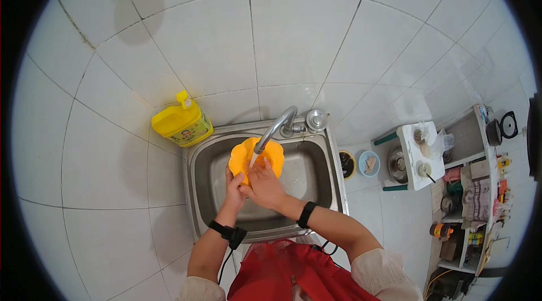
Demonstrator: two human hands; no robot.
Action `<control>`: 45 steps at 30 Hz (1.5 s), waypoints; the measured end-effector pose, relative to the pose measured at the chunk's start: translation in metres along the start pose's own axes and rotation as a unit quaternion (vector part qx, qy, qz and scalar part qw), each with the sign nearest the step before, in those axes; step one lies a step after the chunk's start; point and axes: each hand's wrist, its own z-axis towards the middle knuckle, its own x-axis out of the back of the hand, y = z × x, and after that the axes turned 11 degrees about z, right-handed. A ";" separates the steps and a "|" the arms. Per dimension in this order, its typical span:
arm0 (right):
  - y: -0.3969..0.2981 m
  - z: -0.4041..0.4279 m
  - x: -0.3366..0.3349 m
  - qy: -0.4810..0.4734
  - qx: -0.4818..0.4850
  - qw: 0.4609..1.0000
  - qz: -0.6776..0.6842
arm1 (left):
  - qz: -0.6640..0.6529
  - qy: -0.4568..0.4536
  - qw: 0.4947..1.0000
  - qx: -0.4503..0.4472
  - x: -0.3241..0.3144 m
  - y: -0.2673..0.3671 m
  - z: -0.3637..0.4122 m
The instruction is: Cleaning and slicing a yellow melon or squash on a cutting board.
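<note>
An orange bowl or dish with a scalloped rim (pixel 239 156) is held over the stainless steel sink (pixel 307 172). My left hand (pixel 234 193) grips its near left edge, thumb on top and fingers partly hidden below. My right hand (pixel 266 186) lies inside the bowl with fingers spread against its surface. Water runs from the curved chrome faucet (pixel 275 128) onto the right hand and into the bowl. Each wrist wears a black strap; the left one carries a small device with a cable.
A yellow detergent jug (pixel 182 125) stands at the sink's back left corner. Behind the right rim sits a metal sink strainer (pixel 316 120). On the right are a light blue basin (pixel 369 163), a white stool (pixel 413 157) bearing bags and a jar, and a crowded shelf (pixel 459 220).
</note>
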 end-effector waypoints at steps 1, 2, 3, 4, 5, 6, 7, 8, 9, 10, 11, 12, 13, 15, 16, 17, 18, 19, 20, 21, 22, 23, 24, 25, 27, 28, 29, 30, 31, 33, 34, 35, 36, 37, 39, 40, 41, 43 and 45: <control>-0.005 0.003 -0.004 0.013 -0.067 0.997 0.034 | 0.000 -0.001 1.000 0.002 -0.003 0.000 0.000; -0.006 0.006 -0.004 0.014 -0.070 0.997 0.034 | -0.002 0.006 1.000 0.001 -0.006 -0.001 -0.001; -0.011 0.011 -0.001 -0.014 -0.102 0.992 0.072 | -0.004 0.015 1.000 -0.002 -0.009 0.001 -0.002; -0.013 0.013 0.001 -0.041 -0.135 0.984 0.110 | -0.003 0.015 1.000 -0.001 -0.008 0.002 -0.001; -0.012 0.010 -0.001 -0.041 -0.135 0.984 0.110 | -0.002 0.003 1.000 -0.012 -0.005 0.003 0.000; -0.010 0.006 -0.002 -0.019 -0.092 0.993 0.073 | -0.002 -0.011 1.000 -0.022 -0.005 0.005 0.001; -0.007 0.001 -0.002 0.003 -0.048 0.998 0.034 | -0.002 -0.012 1.000 -0.021 -0.006 0.007 0.001; -0.001 -0.006 0.002 0.003 -0.049 0.998 0.034 | 0.006 0.004 1.000 -0.008 -0.006 0.009 0.000; 0.003 -0.013 0.012 -0.011 0.013 1.000 0.018 | 0.014 0.021 1.000 0.004 -0.005 0.012 0.000; 0.005 -0.019 0.021 -0.026 0.076 0.997 0.003 | 0.015 0.023 1.000 0.004 -0.002 0.013 0.000; 0.008 -0.021 0.029 -0.027 0.078 0.997 0.005 | 0.020 0.023 0.999 -0.010 0.001 0.014 0.000; 0.013 -0.021 0.039 -0.061 0.083 0.994 -0.021 | 0.024 0.020 0.999 -0.021 0.000 0.015 0.001; 0.015 -0.021 0.044 -0.095 0.089 0.990 -0.045 | 0.023 0.019 0.999 -0.021 -0.002 0.015 0.000; 0.014 -0.021 0.041 -0.090 0.073 0.992 -0.050 | -0.010 0.016 1.000 0.001 -0.008 0.017 -0.002; 0.013 -0.021 0.039 -0.085 0.058 0.993 -0.055 | -0.010 0.015 1.000 0.002 -0.011 0.018 -0.002; 0.011 -0.019 0.036 -0.085 0.057 0.993 -0.055 | -0.023 0.020 0.999 0.018 -0.013 0.019 -0.003; 0.006 -0.017 0.031 -0.070 0.029 0.997 -0.034 | -0.036 0.026 0.998 0.035 -0.014 0.019 -0.004; 0.002 -0.015 0.025 -0.055 0.000 0.998 -0.013 | -0.036 0.027 0.998 0.035 -0.013 0.018 -0.004; -0.003 -0.013 0.020 -0.055 0.000 0.998 -0.012 | -0.026 0.014 0.999 0.031 -0.011 0.015 -0.003; -0.008 -0.010 0.014 -0.040 -0.035 0.999 -0.005 | -0.015 0.002 1.000 0.027 -0.009 0.015 -0.003; -0.012 -0.008 0.011 -0.026 -0.070 0.997 0.002 | -0.015 0.002 1.000 0.027 -0.008 0.013 -0.002; -0.013 -0.007 0.009 -0.025 -0.070 0.997 0.002 | -0.013 0.003 1.000 0.026 -0.008 0.012 -0.002; -0.013 -0.006 0.008 -0.026 -0.083 0.996 0.033 | -0.012 0.004 1.000 0.025 -0.008 0.011 -0.002; -0.012 -0.006 0.007 -0.027 -0.094 0.993 0.064 | -0.012 0.004 1.000 0.025 -0.008 0.010 -0.002; -0.010 -0.007 0.009 -0.032 -0.096 0.990 0.102 | -0.012 -0.002 1.000 0.015 -0.009 0.010 -0.002; -0.009 -0.008 0.010 -0.036 -0.097 0.985 0.139 | -0.012 -0.002 1.000 0.015 -0.010 0.012 -0.002; -0.009 -0.009 0.011 -0.036 -0.097 0.985 0.139 | -0.007 0.001 1.000 0.016 -0.012 0.013 -0.003; -0.009 -0.009 0.011 -0.033 -0.093 0.982 0.158 | -0.002 0.004 1.000 0.016 -0.014 0.015 -0.003; -0.009 -0.010 0.012 -0.030 -0.090 0.980 0.177 | -0.002 0.004 1.000 0.016 -0.015 0.015 -0.003; -0.007 -0.011 0.011 -0.023 -0.082 0.979 0.185 | -0.002 0.000 1.000 0.010 -0.015 0.016 -0.003; -0.006 -0.012 0.010 -0.016 -0.075 0.978 0.193 | -0.001 0.000 1.000 0.010 -0.015 0.015 -0.003; -0.005 -0.012 0.009 -0.016 -0.075 0.978 0.193 | -0.002 0.003 1.000 0.009 -0.014 0.014 -0.002; -0.005 -0.012 0.009 -0.009 -0.072 0.976 0.205 | -0.002 0.006 1.000 0.008 -0.013 0.014 -0.002; -0.004 -0.012 0.008 -0.002 -0.068 0.974 0.216 | -0.002 0.006 1.000 0.008 -0.013 0.013 -0.001; -0.003 -0.012 0.010 -0.004 -0.074 0.971 0.228 | 0.007 0.013 1.000 0.002 -0.012 0.012 -0.001; -0.004 -0.012 0.012 -0.006 -0.080 0.968 0.239 | 0.007 0.013 1.000 0.002 -0.012 0.012 0.000; -0.004 -0.012 0.013 -0.006 -0.080 0.968 0.239 | 0.007 0.015 1.000 0.004 -0.012 0.012 0.000; -0.004 -0.014 0.014 0.009 -0.073 0.973 0.221 | 0.008 0.015 1.000 0.006 -0.012 0.012 0.000; -0.003 -0.015 0.014 0.013 -0.074 0.972 0.224 | 0.003 0.023 1.000 0.020 -0.014 0.013 0.000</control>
